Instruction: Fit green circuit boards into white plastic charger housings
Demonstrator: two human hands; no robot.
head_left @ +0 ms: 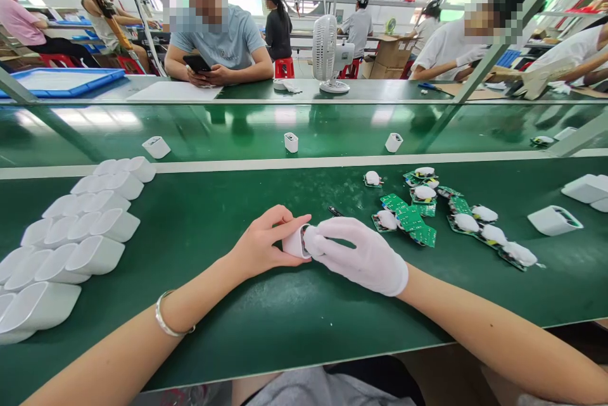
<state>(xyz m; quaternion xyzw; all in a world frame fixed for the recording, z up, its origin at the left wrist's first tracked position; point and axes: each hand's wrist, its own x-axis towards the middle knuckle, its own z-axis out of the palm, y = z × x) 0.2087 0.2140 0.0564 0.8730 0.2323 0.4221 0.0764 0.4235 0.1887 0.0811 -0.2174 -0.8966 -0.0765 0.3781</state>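
My bare left hand [268,238] is wrapped around a white plastic housing [293,243], its open end turned to the right. At that opening, my right hand [358,254], in a white glove, pinches a circuit board that is mostly hidden by the fingers and the housing wall. A small dark tool [335,211] lies just beyond the glove. To the right are several green circuit boards [415,223] with white rounded tops, some overlapping. An open white housing [555,221] rests on its side farther right.
Rows of white housings [97,255] cover the left of the green table [213,330]. Beyond a pale rail [228,164], spaced housings sit on a green belt [228,130]. A fan [325,51] and a person holding a phone [197,64] are across. Slanted metal posts [503,45] frame the bench.
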